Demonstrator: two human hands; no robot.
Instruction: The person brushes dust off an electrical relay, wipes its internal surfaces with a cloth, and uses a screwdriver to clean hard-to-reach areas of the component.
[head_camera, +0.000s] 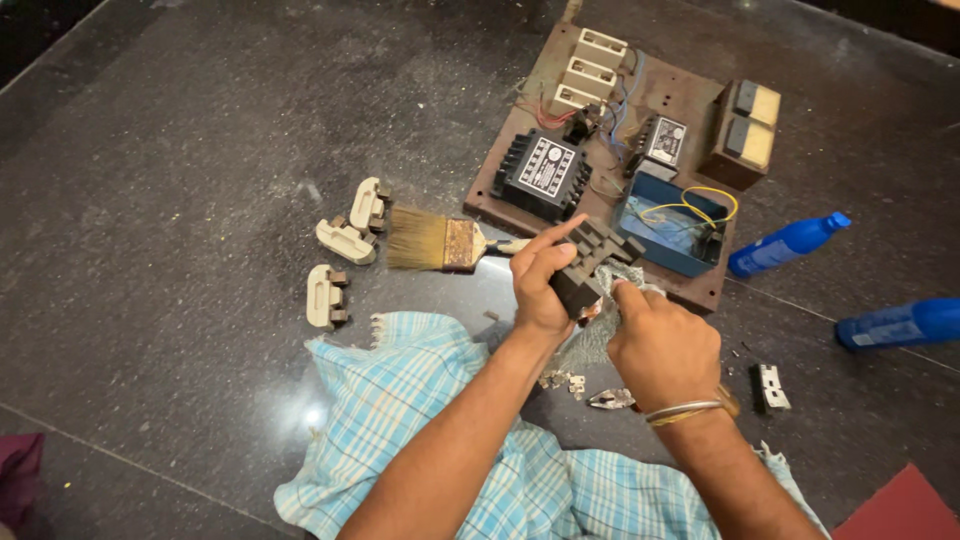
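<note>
My left hand (541, 283) grips a dark, ribbed block-shaped part (590, 262) above the dark stone floor. My right hand (662, 345), with a metal bangle on the wrist, presses a piece of grey cloth (595, 340) against the part's right side. A wide paintbrush (445, 243) with tan bristles lies flat just left of my left hand. Beyond the hands sits a brown wooden board (690, 95) carrying a black transformer (541, 172), cream fuse holders (590, 70) and a blue open box (672, 222) with a yellow wire.
Three cream fuse carriers (345, 240) lie left of the brush. Two blue bottles (787, 245) (898, 324) lie on their sides at the right. Small metal bits (610, 398) and a white clip (771, 387) sit near my right wrist. Blue checked cloth (420, 420) covers my lap.
</note>
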